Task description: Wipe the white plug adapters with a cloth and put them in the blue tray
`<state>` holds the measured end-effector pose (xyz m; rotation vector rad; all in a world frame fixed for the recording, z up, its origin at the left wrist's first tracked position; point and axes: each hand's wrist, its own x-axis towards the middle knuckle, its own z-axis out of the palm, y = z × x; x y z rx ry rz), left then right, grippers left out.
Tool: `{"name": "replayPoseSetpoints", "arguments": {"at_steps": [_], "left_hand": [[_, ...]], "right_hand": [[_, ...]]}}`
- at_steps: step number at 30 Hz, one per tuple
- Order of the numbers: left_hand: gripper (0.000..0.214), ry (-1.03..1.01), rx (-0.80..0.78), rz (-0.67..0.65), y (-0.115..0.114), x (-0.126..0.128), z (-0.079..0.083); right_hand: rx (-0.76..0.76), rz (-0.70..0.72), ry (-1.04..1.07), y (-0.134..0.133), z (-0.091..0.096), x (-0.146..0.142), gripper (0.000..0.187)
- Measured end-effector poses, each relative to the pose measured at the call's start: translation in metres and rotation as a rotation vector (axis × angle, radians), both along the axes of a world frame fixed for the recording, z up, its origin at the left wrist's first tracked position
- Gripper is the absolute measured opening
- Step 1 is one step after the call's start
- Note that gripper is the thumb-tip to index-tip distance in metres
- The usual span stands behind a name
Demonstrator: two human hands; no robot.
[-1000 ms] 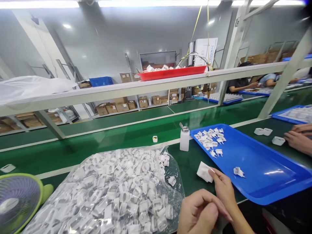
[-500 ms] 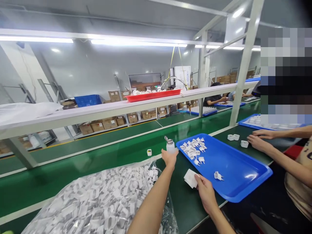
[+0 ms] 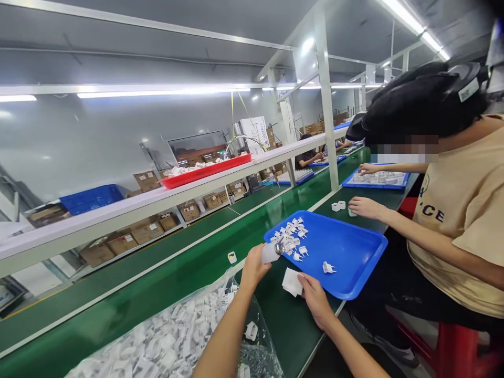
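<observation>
My left hand (image 3: 254, 266) is wrapped round a white bottle (image 3: 270, 252) with a metal cap, tipped over so the cap points right toward the blue tray (image 3: 354, 247). In my right hand (image 3: 315, 299) a folded white cloth (image 3: 292, 282) is pinched between thumb and fingers, below and right of the bottle. Several white plug pieces (image 3: 289, 236) with pins are heaped at the tray's left end. A single plug piece (image 3: 328, 268) lies apart near the tray's front edge.
A clear plastic bag (image 3: 169, 336) full of white plastic housings lies at front left. One small white housing (image 3: 232, 257) stands on the green belt (image 3: 189, 273). At right sits a co-worker (image 3: 452, 210), one hand by white housings (image 3: 338, 206). A red tray (image 3: 207, 171) rests on the shelf above.
The bottle in my left hand has gone from upright, lid flipped up, to tipped rightward. My right hand still holds the cloth. The view has swung right, showing more of the co-worker.
</observation>
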<state>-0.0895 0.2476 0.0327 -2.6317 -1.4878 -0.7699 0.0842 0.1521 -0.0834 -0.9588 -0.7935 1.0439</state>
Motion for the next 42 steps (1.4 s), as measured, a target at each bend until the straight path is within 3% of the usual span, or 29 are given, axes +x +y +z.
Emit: {"name": "replayPoseSetpoints", "arguments": {"at_steps": [6, 15, 42], "left_hand": [[0.043, 0.335, 0.124, -0.193, -0.003, -0.007, -0.002], [0.047, 0.566, 0.247, -0.225, -0.004, -0.009, -0.001], [0.049, 0.732, 0.356, -0.213, -0.005, -0.006, 0.001]], "right_hand": [[-0.010, 0.117, 0.173, 0.004, -0.006, -0.001, 0.035], [0.013, 0.158, 0.229, 0.004, 0.000, 0.002, 0.034], [0.019, 0.197, 0.189, -0.004, 0.009, 0.003, 0.034]]}}
